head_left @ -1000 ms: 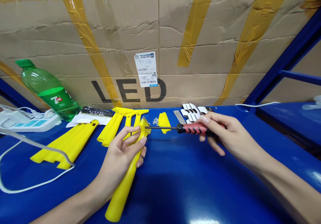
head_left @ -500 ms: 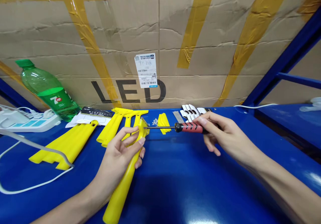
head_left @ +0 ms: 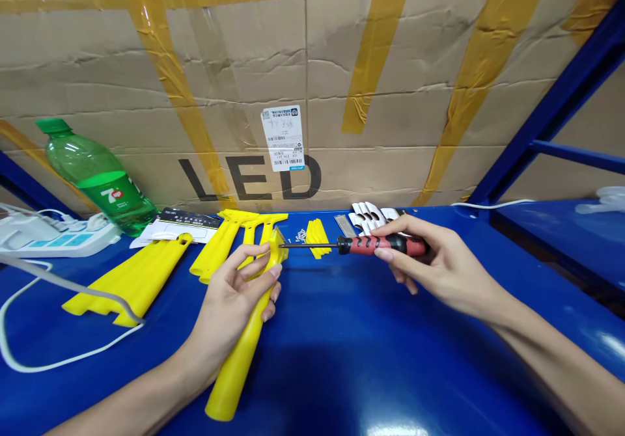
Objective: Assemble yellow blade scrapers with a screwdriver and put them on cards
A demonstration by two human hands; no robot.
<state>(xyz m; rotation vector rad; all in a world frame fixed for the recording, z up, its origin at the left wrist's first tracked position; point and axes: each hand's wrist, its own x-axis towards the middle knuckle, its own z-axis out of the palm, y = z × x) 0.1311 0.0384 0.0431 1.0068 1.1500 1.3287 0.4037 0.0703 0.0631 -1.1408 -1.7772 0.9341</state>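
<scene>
My left hand [head_left: 244, 283] is closed round the upper part of a yellow scraper handle [head_left: 234, 371], tilted with its narrow head upward. Between finger and thumb, my right hand [head_left: 434, 260] grips a screwdriver [head_left: 361, 245] with a red and black grip. Its thin shaft lies level, and the tip meets the head of the scraper handle; the exact contact point is too small to make out. Behind my left hand lie several more yellow scraper handles [head_left: 219, 244]. Small yellow plastic pieces [head_left: 318, 237] sit beyond the shaft, beside a little pile of screws [head_left: 300, 236].
Silvery metal plates [head_left: 366, 218] and thin blades [head_left: 344, 226] lie at the table's back. On the left are flat yellow parts [head_left: 134, 276], a green bottle [head_left: 107, 182], a power strip [head_left: 73, 239] and a loose white cable [head_left: 43, 369]. A taped cardboard box [head_left: 307, 65] stands behind the blue table [head_left: 342, 358].
My right fingers have shifted along the screwdriver's grip and its handle has turned. The screwdriver tip stays at the scraper handle's head. The view has moved slightly.
</scene>
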